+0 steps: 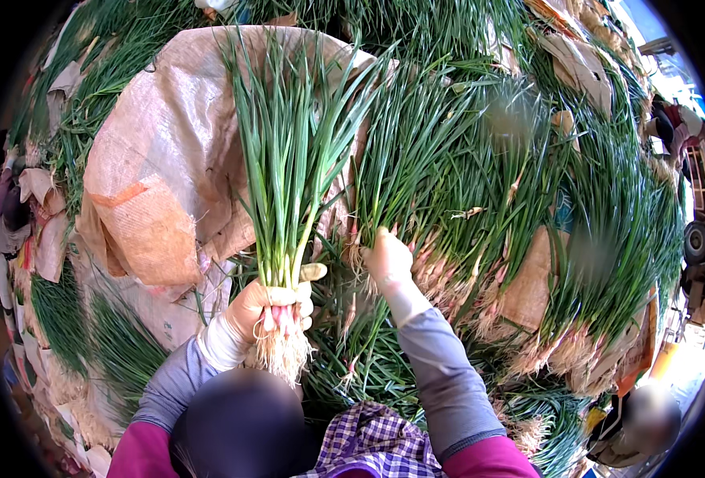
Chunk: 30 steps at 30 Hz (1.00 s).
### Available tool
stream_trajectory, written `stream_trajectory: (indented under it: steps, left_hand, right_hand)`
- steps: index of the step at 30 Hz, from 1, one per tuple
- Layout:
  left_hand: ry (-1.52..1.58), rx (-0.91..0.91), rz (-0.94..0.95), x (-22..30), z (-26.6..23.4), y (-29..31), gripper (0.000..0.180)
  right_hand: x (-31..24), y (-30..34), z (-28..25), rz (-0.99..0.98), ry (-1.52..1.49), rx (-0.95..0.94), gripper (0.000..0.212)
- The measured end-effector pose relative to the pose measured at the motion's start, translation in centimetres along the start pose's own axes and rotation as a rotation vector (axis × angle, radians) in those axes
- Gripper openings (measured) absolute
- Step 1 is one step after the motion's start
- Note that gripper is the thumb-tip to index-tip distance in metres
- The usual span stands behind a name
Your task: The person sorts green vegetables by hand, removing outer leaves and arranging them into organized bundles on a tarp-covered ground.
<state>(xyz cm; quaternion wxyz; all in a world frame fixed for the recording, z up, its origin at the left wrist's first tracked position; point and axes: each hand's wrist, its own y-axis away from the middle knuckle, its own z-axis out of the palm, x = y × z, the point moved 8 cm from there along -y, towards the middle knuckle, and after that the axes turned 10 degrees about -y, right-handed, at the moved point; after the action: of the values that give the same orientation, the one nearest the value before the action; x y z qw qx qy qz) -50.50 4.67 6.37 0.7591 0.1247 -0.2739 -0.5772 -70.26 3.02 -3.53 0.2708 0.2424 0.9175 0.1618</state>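
Note:
My left hand (274, 307), in a pale glove, is closed around a thick bunch of green garlic (282, 175). The bunch stands upright, long leaves pointing away from me, with reddish bulbs and pale hanging roots (281, 352) below the fist. To its right, my right hand (389, 259), also gloved, is closed at the left edge of a big pile of green garlic (456, 175). Stalks run down to its fingers, and roots show just beside them; the exact grip is partly hidden.
A large pinkish woven sack (157, 151) lies crumpled behind my left hand. Loose green leaves (368, 358) lie beneath my arms. A tan sack piece (530, 283) sits among the bundles at right. Another person (639, 422) is at the lower right; a wheel (695, 241) shows at the right edge.

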Motion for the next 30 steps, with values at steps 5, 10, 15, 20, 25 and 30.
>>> stream_trajectory:
  steps: [5,10,15,20,25,30]
  left_hand:
    - [-0.130,-0.054,0.067,0.4,-0.9,1.9,0.038]
    - [-0.111,0.061,0.153,0.8,-1.4,0.9,0.037]
    - [-0.087,0.047,0.138,-0.1,-2.1,0.3,0.037]
    - [-0.084,0.037,0.121,-0.3,-1.5,0.2,0.038]
    - [-0.093,0.026,0.121,-0.1,-1.9,1.1,0.037]
    - [-0.068,0.052,0.126,-0.1,-1.6,0.7,0.036]
  right_hand:
    - [1.9,-0.3,-8.9,0.043,-1.059,0.284,0.017]
    - [1.9,0.4,-10.5,0.091,-0.958,0.062,0.028]
    - [4.2,2.1,-6.5,0.213,-0.313,-0.205,0.031]
    - [6.4,9.3,2.2,0.255,-0.238,-0.469,0.027]
    - [4.3,7.9,-6.6,0.128,-0.925,0.247,0.011]
    - [0.0,2.2,-14.2,-0.081,-0.738,0.346,0.028]
